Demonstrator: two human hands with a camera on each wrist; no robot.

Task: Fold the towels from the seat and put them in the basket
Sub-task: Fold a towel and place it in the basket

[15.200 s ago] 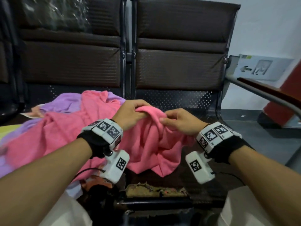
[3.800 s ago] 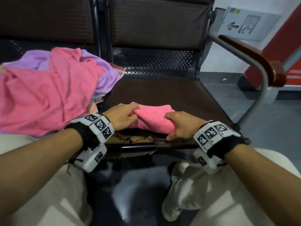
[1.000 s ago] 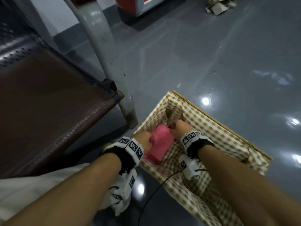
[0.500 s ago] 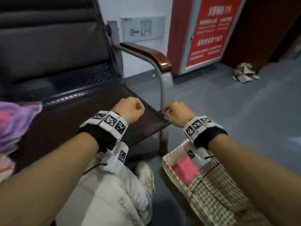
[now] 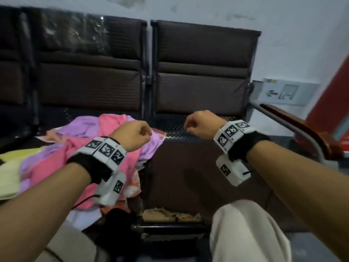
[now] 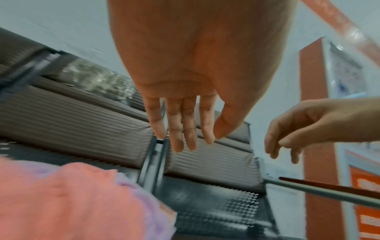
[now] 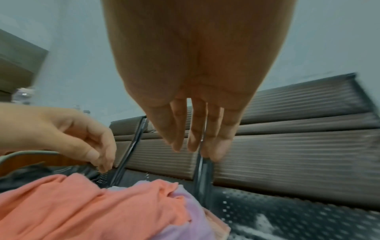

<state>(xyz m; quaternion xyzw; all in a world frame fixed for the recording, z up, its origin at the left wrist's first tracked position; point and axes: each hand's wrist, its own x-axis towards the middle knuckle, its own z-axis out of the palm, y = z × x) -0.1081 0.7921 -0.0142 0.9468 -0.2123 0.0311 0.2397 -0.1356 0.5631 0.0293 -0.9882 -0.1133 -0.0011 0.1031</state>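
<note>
While both hands, left hand (image 5: 134,133) and right hand (image 5: 201,124), hang loose and hold nothing, grabbing the tangled towels (image 5: 62,154) may drag several off the seat (image 5: 188,167).

Towels (image 5: 56,163) soft matt cloth; seat (image 5: 188,167) perforated metal; armrest (image 5: 302,127) glossy wood.

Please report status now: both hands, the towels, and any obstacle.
Left hand and right hand open, holding nothing. Crumpled pile of pink and purple cloth towels unfolded on left seat. Basket out of view. No obstacle seen.
</note>
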